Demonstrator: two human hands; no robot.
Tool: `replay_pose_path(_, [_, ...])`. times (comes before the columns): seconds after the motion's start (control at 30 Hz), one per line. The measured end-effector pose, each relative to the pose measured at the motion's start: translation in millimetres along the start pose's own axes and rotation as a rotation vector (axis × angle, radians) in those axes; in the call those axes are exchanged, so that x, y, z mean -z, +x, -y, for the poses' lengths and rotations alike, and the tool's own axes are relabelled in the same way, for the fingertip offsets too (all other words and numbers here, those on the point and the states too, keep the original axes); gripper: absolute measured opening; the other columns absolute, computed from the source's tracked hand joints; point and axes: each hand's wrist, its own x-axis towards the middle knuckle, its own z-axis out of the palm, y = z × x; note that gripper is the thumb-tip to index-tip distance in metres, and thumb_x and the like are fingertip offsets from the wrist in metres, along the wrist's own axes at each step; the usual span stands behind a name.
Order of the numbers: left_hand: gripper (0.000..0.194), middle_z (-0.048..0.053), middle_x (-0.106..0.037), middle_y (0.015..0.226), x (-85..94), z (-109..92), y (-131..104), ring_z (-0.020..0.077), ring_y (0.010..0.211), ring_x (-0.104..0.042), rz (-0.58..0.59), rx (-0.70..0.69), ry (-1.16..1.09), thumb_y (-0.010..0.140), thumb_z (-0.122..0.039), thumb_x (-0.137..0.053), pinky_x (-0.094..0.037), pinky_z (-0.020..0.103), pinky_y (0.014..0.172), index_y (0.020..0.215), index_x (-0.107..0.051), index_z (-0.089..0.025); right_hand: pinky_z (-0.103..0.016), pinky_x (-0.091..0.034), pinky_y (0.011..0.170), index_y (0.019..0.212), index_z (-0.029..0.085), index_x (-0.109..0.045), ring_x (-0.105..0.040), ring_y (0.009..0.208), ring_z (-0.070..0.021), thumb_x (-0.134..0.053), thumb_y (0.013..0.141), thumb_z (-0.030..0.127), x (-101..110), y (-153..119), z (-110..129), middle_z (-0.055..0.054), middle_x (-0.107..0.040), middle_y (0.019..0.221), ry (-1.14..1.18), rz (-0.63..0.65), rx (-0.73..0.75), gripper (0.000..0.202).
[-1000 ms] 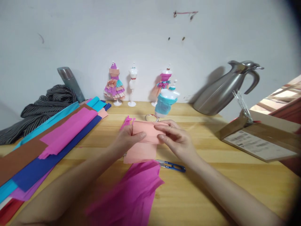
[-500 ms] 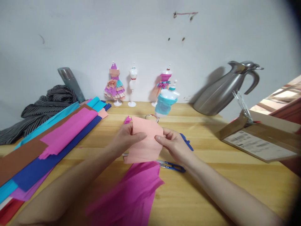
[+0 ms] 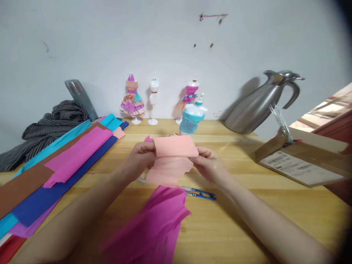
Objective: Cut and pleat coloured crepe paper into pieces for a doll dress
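Observation:
A piece of peach crepe paper (image 3: 176, 146) is held up between my two hands, its upper part folded over and its lower part hanging with an uneven edge. My left hand (image 3: 142, 157) pinches its left side. At the right side, my right hand (image 3: 208, 161) pinches the paper near the fold, thumb in front. Below it lies a magenta crepe paper sheet (image 3: 154, 227), blurred toward the bottom. Blue-handled thread snips (image 3: 200, 193) rest on the table beside that sheet. Behind the paper stands a small mannequin (image 3: 194, 119) wrapped in turquoise.
Rolled crepe papers (image 3: 79, 150) in several colours lie at left, near a striped cloth (image 3: 52, 124) and a flask (image 3: 81, 97). Small dressed mannequins (image 3: 133, 99) line the wall. A steel jug (image 3: 255, 104) and a cardboard box (image 3: 305, 161) stand at right on the wooden table (image 3: 247, 227).
The peach paper has gone from a spread-out sheet to one folded over at the top. My thumbs have moved off its middle, and both hands now grip its sides.

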Motion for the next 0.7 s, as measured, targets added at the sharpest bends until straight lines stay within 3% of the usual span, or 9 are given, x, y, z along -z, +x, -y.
replay_pose_path(0.13, [0.040, 0.009, -0.071, 0.095, -3.0, -1, 6, 0.0266, 0.097, -0.064, 0.118, 0.152, -0.255, 0.076, -0.048, -0.060, -0.051, 0.036, 0.081, 0.099, -0.069, -0.017, -0.037, -0.051, 0.075, 0.079, 0.024, -0.077, -0.065, 0.076, -0.0219, -0.065, 0.080, 0.037, 8, -1, 12, -0.003, -0.072, 0.075, -0.369, 0.103, 0.239, 0.017])
replay_pose_path(0.23, [0.050, 0.010, -0.072, 0.093, -6.2, 3, 8, 0.0265, 0.094, -0.066, 0.111, 0.321, -0.313, 0.078, -0.059, -0.055, -0.051, 0.036, 0.079, 0.103, -0.066, -0.017, -0.035, -0.052, 0.072, 0.083, 0.025, -0.077, -0.066, 0.078, -0.0216, -0.051, 0.089, 0.027, 13, -1, 23, -0.005, -0.071, 0.078, -0.643, 0.254, 0.407, 0.026])
replay_pose_path(0.3, [0.052, 0.010, -0.072, 0.090, -5.9, 5, 8, 0.0262, 0.092, -0.067, 0.093, 0.367, -0.311, 0.079, -0.062, -0.053, -0.050, 0.035, 0.078, 0.102, -0.066, -0.017, -0.035, -0.053, 0.072, 0.095, 0.027, -0.075, -0.067, 0.086, -0.0220, -0.044, 0.092, 0.021, 18, 0, 27, -0.007, -0.073, 0.091, -0.763, 0.324, 0.532, 0.032])
replay_pose_path(0.47, [0.075, 0.015, -0.072, 0.082, 7.8, 7, 11, 0.0286, 0.083, -0.067, 0.151, 0.305, -0.258, 0.072, -0.079, -0.041, -0.049, 0.035, 0.070, 0.083, -0.071, -0.012, -0.043, -0.051, 0.084, 0.131, 0.025, -0.057, -0.064, 0.104, -0.0263, -0.048, 0.091, 0.012, 30, 4, 28, -0.012, -0.068, 0.118, -1.070, 0.473, 0.920, 0.043])
replay_pose_path(0.6, [0.066, 0.010, -0.069, 0.072, 17.0, 11, 14, 0.0196, 0.065, -0.062, 0.036, 0.213, -0.040, 0.066, -0.075, -0.056, -0.043, 0.027, 0.057, 0.079, -0.071, -0.012, -0.042, -0.052, 0.087, 0.137, 0.023, -0.050, -0.063, 0.108, -0.0247, -0.046, 0.091, 0.007, 26, 3, 24, -0.013, -0.068, 0.119, -1.136, 0.469, 0.969, 0.049])
replay_pose_path(0.7, [0.050, 0.003, -0.065, 0.070, 15.7, 16, 13, 0.0134, 0.061, -0.057, 0.101, 0.102, 0.115, 0.067, -0.058, -0.069, -0.040, 0.023, 0.056, 0.089, -0.070, -0.013, -0.040, -0.054, 0.083, 0.128, 0.021, -0.059, -0.065, 0.102, -0.0237, -0.044, 0.090, 0.008, 15, -1, 21, -0.013, -0.070, 0.110, -1.004, 0.378, 0.892, 0.043])
